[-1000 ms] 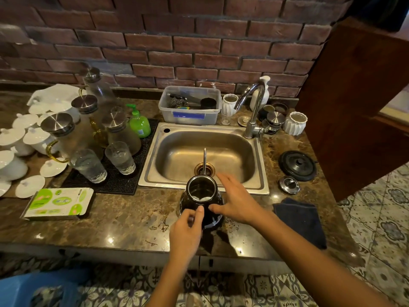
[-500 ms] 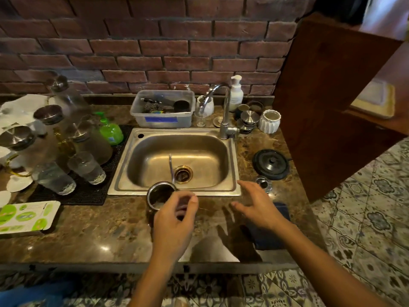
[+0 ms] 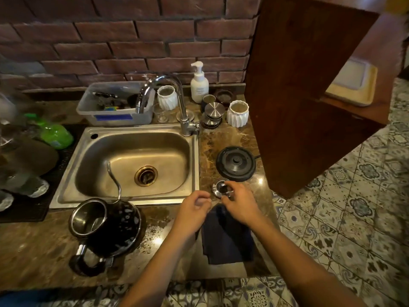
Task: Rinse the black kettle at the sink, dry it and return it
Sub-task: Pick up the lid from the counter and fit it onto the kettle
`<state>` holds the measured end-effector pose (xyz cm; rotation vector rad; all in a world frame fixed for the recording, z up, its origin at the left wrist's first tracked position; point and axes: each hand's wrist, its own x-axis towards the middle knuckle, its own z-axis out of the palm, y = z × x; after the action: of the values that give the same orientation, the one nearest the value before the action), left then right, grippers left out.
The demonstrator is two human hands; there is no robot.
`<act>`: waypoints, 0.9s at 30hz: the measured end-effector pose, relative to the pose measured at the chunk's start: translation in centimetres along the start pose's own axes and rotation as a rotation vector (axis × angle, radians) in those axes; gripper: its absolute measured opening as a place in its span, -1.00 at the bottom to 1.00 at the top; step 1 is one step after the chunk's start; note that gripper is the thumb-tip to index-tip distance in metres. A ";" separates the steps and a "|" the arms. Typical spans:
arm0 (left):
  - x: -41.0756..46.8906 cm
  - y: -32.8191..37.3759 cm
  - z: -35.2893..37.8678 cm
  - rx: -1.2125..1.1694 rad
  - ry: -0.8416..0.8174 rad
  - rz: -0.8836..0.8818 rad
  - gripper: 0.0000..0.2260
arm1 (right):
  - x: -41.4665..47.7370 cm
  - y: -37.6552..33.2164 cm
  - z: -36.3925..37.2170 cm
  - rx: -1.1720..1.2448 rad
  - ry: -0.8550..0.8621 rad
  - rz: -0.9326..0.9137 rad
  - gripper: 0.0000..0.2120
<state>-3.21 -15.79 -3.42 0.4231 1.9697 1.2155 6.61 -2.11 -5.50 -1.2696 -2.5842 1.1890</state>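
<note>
The black kettle (image 3: 110, 227) stands lidless on the counter in front of the sink (image 3: 132, 165), its thin spout reaching over the basin and its handle toward me. Its round black base (image 3: 236, 163) lies to the right of the sink. Just below the base is the small metal kettle lid (image 3: 220, 189), and the fingers of my right hand (image 3: 240, 206) are closed around it. My left hand (image 3: 193, 212) hovers loosely curled beside the right one, holding nothing. A dark blue cloth (image 3: 225, 240) lies on the counter under both hands.
The tap (image 3: 168, 96) arcs over the sink's back edge. Behind it stand a plastic tub (image 3: 115, 105), white ribbed cups (image 3: 238, 113), a soap pump bottle (image 3: 199, 84) and metal lids. A green bottle (image 3: 55, 135) and glassware fill the left mat. A wooden cabinet side (image 3: 298, 96) looms at right.
My left hand let go of the kettle, which stays on the counter. Both hands moved right, and my right hand reached the metal lid. The view swung to the right.
</note>
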 end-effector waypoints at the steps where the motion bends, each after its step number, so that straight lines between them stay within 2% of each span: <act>1: 1.0 -0.1 0.6 0.028 -0.004 -0.035 -0.88 | 0.7 0.4 0.0 -0.008 -0.005 0.002 -0.53; 4: 3.7 -0.7 2.1 0.076 -0.012 -0.145 -0.80 | 2.7 0.9 0.1 -0.090 -0.038 -0.016 -0.52; 9: 6.0 -0.3 3.9 -0.074 -0.041 -0.275 -0.59 | 5.5 1.5 0.2 -0.165 -0.108 -0.048 -0.55; 13: 6.9 -0.4 4.7 -0.138 -0.030 -0.323 -0.50 | 6.6 2.1 0.6 -0.254 -0.150 -0.082 -0.59; 17: 7.1 -0.5 5.1 -0.199 0.006 -0.345 -0.52 | 7.2 2.3 0.6 -0.271 -0.151 -0.092 -0.65; 22: 7.0 -0.4 5.1 -0.256 0.052 -0.331 -0.69 | 7.4 2.3 0.8 -0.262 -0.128 -0.107 -0.77; 27: 6.6 -1.1 4.5 -0.322 0.139 -0.297 -0.62 | 6.6 1.7 0.9 -0.234 -0.077 -0.179 -0.79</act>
<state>-4.00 -9.52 -8.32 -0.1162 1.8245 1.3618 3.03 2.55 -9.13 -1.0130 -2.8905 0.9463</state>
